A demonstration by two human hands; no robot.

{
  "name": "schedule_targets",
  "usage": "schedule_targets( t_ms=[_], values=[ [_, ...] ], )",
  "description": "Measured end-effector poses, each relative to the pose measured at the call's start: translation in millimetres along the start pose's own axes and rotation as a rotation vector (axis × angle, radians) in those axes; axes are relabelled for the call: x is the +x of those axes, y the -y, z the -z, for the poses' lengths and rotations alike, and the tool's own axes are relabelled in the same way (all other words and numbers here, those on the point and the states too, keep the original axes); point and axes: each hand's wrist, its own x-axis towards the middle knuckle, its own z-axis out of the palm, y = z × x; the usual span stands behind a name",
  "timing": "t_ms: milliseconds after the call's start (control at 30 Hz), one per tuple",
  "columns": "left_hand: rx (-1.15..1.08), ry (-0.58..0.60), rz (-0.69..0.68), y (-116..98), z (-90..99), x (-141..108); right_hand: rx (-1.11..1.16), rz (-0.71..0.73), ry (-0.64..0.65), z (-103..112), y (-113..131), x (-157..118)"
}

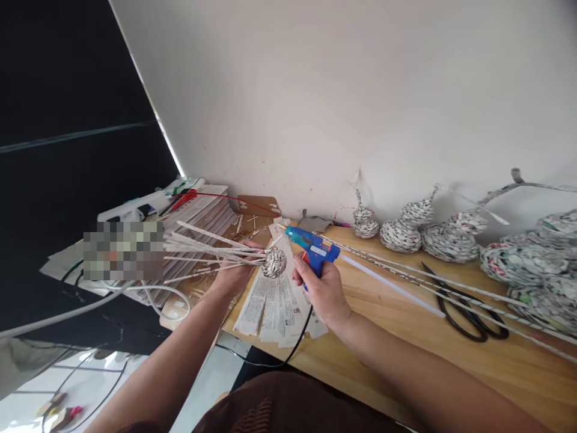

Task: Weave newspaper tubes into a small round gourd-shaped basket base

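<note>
My left hand (237,269) is closed around the rolled paper strands of a small woven newspaper ball (274,263). The ball end faces right, and several strands (202,243) fan out to the left past my fingers. In my right hand (327,291) is a blue glue gun (313,248), its nozzle pointing left and up, just above the ball. A long clear glue stick (392,285) sticks out of the gun's back end toward the lower right. Whether the nozzle touches the ball I cannot tell.
Printed paper strips (279,313) lie fanned under my hands. Black scissors (469,310) and long paper rolls (406,272) are on the right. Several woven gourd shapes (408,225) stand along the wall. A paper stack (210,210) is at the left; the gun's black cord (297,343) hangs over the table edge.
</note>
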Motion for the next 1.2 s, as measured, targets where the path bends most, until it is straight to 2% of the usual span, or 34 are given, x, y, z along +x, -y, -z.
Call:
schedule_targets(
  t_ms=[67, 167, 267, 567, 733, 933, 1067, 1200],
  values=[
    [0.022, 0.0, -0.058, 0, -4.5, -1, -0.048, 0.021, -0.053, 2, 1, 3],
    [0.008, 0.01, -0.057, 1, -11.9, -8, -0.113, 0.039, -0.13, 3, 1, 2],
    [-0.009, 0.058, -0.071, 3, -12.5, -18, -0.177, 0.114, -0.17, -2, 1, -4],
    [0.342, 0.147, -0.307, 1, 17.7, -40, -0.467, 0.178, -0.261, -33, -24, -22],
    [0.312, 0.188, -0.279, 6, 28.4, -52, -0.487, 0.222, -0.26, -41, -35, -33],
    [0.209, 0.181, -0.231, 9, 33.2, -56, -0.478, 0.178, -0.288, -48, -38, -38],
    [0.122, 0.205, -0.182, 13, 33.3, -51, -0.491, 0.179, -0.284, -51, -38, -33],
    [-0.05, 0.275, -0.109, 21, 26.8, -34, -0.446, 0.19, -0.303, -45, -39, -19]
  ],
)
